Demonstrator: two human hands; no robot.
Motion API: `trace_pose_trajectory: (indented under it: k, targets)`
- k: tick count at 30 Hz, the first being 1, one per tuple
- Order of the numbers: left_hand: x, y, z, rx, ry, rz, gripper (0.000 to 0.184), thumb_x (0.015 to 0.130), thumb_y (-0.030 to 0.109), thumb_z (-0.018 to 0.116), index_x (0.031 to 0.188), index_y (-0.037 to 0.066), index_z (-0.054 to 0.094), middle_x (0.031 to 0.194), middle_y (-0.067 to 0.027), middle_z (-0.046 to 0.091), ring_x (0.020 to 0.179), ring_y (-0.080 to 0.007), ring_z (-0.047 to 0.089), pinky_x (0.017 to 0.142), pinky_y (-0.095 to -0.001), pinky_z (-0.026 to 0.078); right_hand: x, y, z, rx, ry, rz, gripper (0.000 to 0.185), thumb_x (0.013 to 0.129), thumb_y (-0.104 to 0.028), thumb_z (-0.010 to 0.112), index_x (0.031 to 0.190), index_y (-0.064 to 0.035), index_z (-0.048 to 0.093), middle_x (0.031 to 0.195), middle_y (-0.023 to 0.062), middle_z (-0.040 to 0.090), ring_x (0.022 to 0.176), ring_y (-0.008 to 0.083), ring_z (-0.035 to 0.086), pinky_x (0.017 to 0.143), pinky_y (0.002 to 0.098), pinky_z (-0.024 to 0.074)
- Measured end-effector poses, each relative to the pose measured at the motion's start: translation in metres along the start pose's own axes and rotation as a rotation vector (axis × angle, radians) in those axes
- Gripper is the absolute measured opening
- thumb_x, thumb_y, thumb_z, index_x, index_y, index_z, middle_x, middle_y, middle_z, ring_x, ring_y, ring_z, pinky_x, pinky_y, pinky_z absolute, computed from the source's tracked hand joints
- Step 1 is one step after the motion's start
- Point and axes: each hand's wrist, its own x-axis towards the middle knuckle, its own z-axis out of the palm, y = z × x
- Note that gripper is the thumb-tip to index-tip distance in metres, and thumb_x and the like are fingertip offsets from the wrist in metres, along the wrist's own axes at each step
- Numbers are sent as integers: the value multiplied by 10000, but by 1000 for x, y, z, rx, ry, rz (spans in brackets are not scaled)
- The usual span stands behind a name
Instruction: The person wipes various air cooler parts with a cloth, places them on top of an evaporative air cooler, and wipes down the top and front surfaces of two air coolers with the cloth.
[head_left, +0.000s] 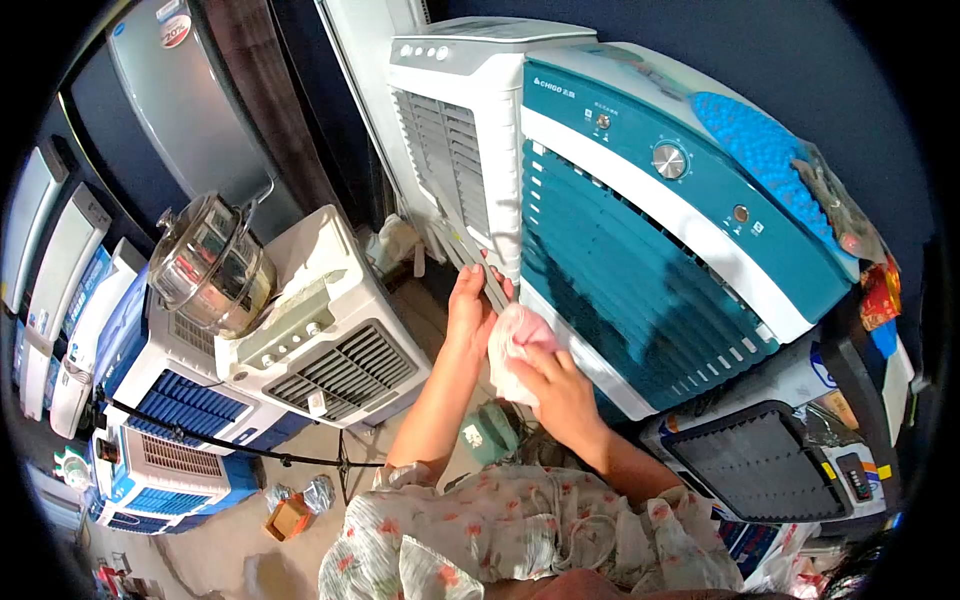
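Note:
My left hand point(472, 308) is closed around a long, thin grey strip point(492, 288) that slants up toward the white air cooler. What the strip belongs to I cannot make out. A pale pink cloth point(515, 350) is bunched in my right hand point(560, 395), its fingers pressed into the folds. The cloth meets the strip's lower end, which it covers. Just right of both hands stands a teal and white air cooler point(640, 255) with a silver knob. Behind the strip is a white air cooler point(445, 130) with grey louvres.
To the left, a steel pot with a glass lid point(215, 265) sits on a cream air cooler point(330, 345). A thin black pole point(240, 442) crosses low on that side. A green container point(488, 435) stands below my hands. Blue bumpy material point(765, 150) lies atop the teal cooler.

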Motion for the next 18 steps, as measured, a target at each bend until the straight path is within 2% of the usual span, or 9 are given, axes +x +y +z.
trace_pose_trajectory:
  k: [1,3,5,6,9,13,16,18]
  targets:
    - [5,1,-4,26,-23,31,206,934,146,426,1112,71,500,863,-65,517,775,-172,519,708,-345,489,-11,3,5,-50,-28,7,398,633,34,603,1006,-107,605,1130,63,526,991,295,497,809,366,456]
    - [13,8,-2,32,-12,84,221,939,149,412,1119,57,499,851,-86,504,763,-185,507,685,-328,477,-26,16,6,62,15,58,383,620,38,596,985,-77,601,1059,85,558,978,310,523,820,375,453]
    - [18,21,0,-112,48,34,224,943,150,399,1115,47,499,850,-94,495,753,-191,495,673,-325,466,-49,36,12,197,32,199,378,614,47,583,977,-59,595,1007,99,575,957,324,540,825,376,453]
    - [23,25,-5,-154,59,20,230,947,142,382,1109,28,498,848,-102,489,744,-192,486,661,-320,456,-61,52,16,301,18,278,377,620,68,540,979,-37,589,951,126,590,930,318,565,834,363,448]
    - [31,28,-17,-369,123,-95,252,949,175,374,1062,-14,497,816,-105,468,725,-202,475,648,-316,453,-78,64,8,526,73,499,415,604,72,468,994,-33,563,988,154,584,949,342,553,836,363,446]
    - [33,19,-28,-507,143,-176,308,953,240,377,1015,-39,491,789,-101,454,699,-200,464,619,-305,442,-66,52,-13,304,361,300,400,621,87,441,989,-15,562,972,162,584,941,309,558,839,349,434]
    - [36,11,-31,-538,190,-205,370,947,307,407,982,-49,500,775,-91,449,672,-189,452,583,-285,425,-55,32,-21,102,422,160,373,632,57,588,991,-42,561,990,141,570,890,315,548,796,369,437]
    - [36,7,-34,-605,143,-277,317,941,293,434,957,-16,504,761,-71,455,664,-170,464,595,-277,443,-48,24,-19,44,410,124,387,605,26,652,975,-60,581,1002,130,565,882,309,543,773,376,440]
